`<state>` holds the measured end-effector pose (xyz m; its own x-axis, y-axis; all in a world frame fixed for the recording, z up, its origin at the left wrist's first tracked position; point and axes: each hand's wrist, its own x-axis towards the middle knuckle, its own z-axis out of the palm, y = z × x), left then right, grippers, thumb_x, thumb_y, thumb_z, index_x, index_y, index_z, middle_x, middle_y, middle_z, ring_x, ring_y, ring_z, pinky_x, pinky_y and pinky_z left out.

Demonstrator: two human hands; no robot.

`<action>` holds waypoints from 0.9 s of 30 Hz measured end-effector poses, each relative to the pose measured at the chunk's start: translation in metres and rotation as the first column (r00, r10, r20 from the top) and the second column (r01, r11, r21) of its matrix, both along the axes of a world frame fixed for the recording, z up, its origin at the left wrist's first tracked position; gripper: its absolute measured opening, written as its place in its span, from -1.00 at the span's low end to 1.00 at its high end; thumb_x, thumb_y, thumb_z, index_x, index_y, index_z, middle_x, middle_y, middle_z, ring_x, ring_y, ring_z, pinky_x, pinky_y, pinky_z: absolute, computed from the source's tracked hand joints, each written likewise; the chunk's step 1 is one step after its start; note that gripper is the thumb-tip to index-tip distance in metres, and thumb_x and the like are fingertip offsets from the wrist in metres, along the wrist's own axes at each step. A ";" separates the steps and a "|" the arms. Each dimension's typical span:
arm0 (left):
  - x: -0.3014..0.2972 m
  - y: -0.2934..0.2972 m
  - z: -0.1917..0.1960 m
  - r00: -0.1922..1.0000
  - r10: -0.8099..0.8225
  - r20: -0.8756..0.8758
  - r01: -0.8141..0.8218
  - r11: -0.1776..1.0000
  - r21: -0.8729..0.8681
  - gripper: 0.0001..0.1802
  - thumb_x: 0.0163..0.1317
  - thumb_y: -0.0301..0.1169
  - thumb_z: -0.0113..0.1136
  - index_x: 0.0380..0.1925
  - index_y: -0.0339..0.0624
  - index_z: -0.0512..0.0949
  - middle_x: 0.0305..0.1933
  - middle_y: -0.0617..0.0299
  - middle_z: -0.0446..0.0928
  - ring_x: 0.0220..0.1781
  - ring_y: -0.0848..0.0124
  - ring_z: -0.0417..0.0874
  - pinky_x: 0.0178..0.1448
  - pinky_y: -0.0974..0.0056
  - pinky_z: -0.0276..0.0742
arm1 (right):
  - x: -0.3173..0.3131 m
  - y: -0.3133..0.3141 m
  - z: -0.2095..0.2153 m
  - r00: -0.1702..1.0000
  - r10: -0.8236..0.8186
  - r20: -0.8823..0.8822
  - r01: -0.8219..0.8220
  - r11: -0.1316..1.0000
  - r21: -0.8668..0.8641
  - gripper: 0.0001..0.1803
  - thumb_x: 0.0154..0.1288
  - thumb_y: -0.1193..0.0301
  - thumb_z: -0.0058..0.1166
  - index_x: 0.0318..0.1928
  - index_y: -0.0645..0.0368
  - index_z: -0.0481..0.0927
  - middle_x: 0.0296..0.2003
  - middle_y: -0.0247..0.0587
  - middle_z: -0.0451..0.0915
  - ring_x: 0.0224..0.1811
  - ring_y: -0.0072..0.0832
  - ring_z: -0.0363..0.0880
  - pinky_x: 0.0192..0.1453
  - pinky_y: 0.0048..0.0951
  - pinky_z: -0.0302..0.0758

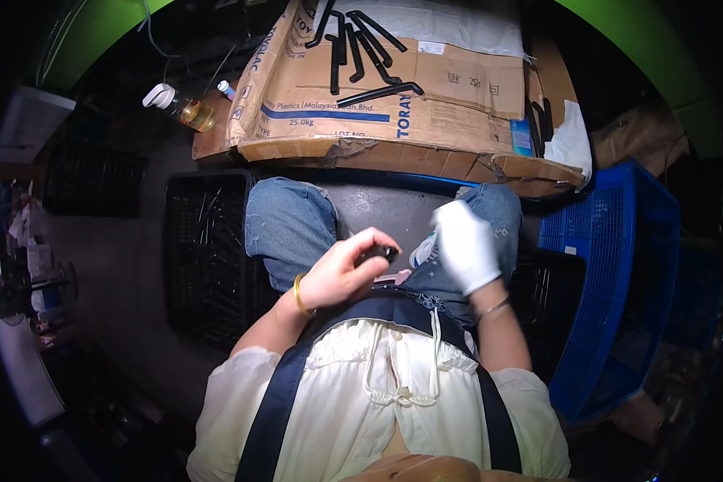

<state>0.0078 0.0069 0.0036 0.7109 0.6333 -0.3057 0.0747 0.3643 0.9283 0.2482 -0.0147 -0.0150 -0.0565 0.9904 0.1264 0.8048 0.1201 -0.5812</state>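
My bare left hand [352, 271], a gold bangle on its wrist, is closed around a black part [380, 254] above my lap. Only one end of that part shows; it looks like the bent black plastic pieces on the cardboard. My right hand [464, 243], in a white glove, hovers over my right thigh, apart from the left. Motion smears its fingers, so whether it holds anything is unclear. Several black L-shaped pieces [360, 52] lie in a loose pile on the flattened cardboard box [329, 120] in front of me.
A black crate [171, 241] of dark pieces stands left of my legs. To the right are a blue plastic crate [610, 265] and more black pieces [546, 120] at the cardboard's edge. A pump bottle [191, 111] with yellowish liquid stands beyond the left side.
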 end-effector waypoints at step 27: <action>0.001 0.006 -0.042 0.909 0.139 0.392 -0.247 0.939 0.238 -0.67 0.47 -0.16 -0.09 -0.19 -0.26 0.38 -0.18 0.15 0.39 -0.12 0.39 0.40 0.06 0.32 0.32 | -0.055 -0.005 0.061 0.835 0.004 -0.551 -0.063 0.994 -0.088 -0.85 0.36 0.40 0.08 -0.12 0.15 0.58 -0.25 -0.03 0.66 -0.22 -0.10 0.69 -0.20 -0.24 0.59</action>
<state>0.0084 0.0130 -0.0385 0.5928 0.7897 0.1579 -0.3329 0.0618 0.9409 0.1928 -0.0198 0.0459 -0.0405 0.9980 0.0492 0.3462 0.0602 -0.9362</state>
